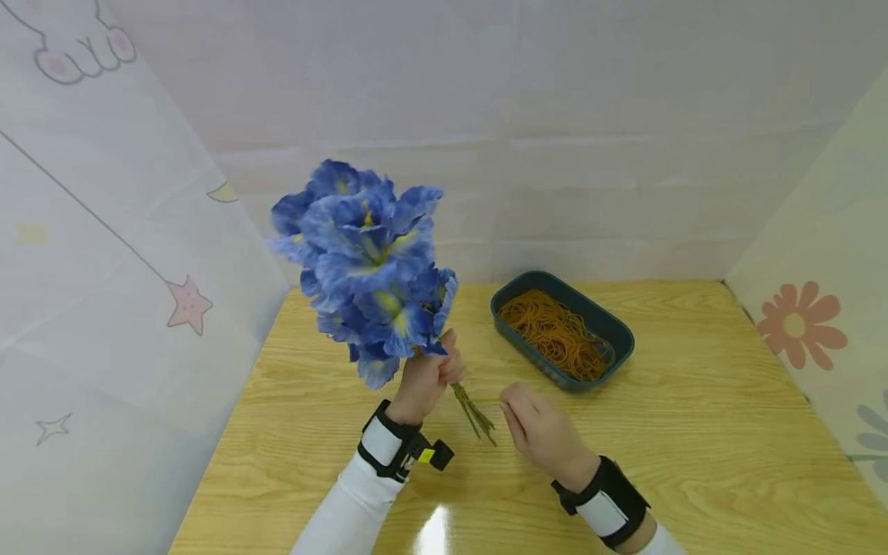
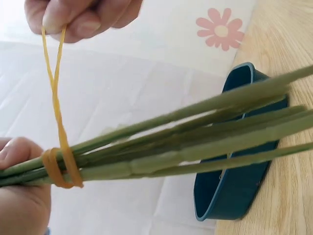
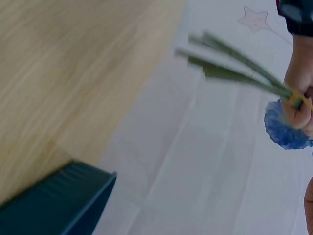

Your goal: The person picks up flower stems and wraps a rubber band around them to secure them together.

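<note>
My left hand (image 1: 428,379) grips a bunch of blue artificial flowers (image 1: 375,254) by the stems, just under the blooms. Below that fist the green stems (image 1: 473,412) slant down to the right, their cut ends spreading apart. A yellowish rubber band (image 2: 62,167) is wound around the stems right beside the left fingers. Pinched between thumb and fingers of my right hand (image 1: 544,432), a loop of the band is stretched taut away from the stems. In the left wrist view the loop's two strands twist together above the bundle, below the right fingertips (image 2: 56,19).
Behind my right hand, a dark teal tray (image 1: 620,339) holds a heap of tan rubber bands (image 1: 555,331). It stands on a wooden table (image 1: 701,432). Pale printed sheets (image 1: 513,193) enclose the table at the back and both sides.
</note>
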The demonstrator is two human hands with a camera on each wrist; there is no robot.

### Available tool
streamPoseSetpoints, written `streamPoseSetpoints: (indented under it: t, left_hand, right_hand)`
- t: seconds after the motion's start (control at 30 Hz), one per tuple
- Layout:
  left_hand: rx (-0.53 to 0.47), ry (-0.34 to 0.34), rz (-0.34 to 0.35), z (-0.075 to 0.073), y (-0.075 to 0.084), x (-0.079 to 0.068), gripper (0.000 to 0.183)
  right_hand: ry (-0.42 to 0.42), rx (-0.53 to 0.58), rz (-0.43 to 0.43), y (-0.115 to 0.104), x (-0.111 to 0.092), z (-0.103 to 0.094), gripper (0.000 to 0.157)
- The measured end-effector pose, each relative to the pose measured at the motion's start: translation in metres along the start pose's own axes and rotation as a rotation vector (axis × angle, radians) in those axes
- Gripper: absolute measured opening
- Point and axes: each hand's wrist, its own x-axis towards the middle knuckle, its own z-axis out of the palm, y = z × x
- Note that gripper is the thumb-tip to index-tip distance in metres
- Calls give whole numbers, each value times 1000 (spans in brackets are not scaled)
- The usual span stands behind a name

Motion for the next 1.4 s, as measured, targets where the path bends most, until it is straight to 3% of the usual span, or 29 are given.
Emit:
streamPoseSetpoints:
  t: [0.1, 0.3, 0.53, 0.7, 0.8, 1.03, 1.1, 1.23, 1.3, 1.4]
  left_hand:
    - [-6, -36, -104, 3, 2, -2, 52]
    - [-104, -103, -168, 7, 3, -6, 52]
    - [-323, -303, -143, 13, 5, -14, 48]
    - [-502, -334, -102, 23, 8, -21, 48]
    - [-641, -277, -79, 29, 10, -23, 48]
    - [-942, -33, 11, 38, 14, -20, 47]
    - [-1003, 21, 48, 40, 16, -18, 48]
    - [-1026, 152, 107, 42, 21, -12, 48]
    - [-1002, 236, 128, 43, 23, -9, 48]
    - [-936, 360, 151, 42, 24, -6, 49]
  right_hand:
    - [32, -65, -42, 13, 8, -8, 29]
    - [69, -200, -34, 36, 14, -17, 31]
    - [53, -246, 46, 44, 10, -12, 35]
    - [43, -209, 96, 42, 3, -3, 36]
    - [43, -193, 128, 39, -1, 3, 36]
    - [66, -146, 178, 27, -6, 16, 37]
    - [50, -198, 182, 20, -7, 20, 38]
    - [-12, -222, 240, 5, -12, 31, 40]
    - [-55, -182, 293, -3, -16, 36, 39]
    - [-55, -50, 364, -13, -21, 41, 29]
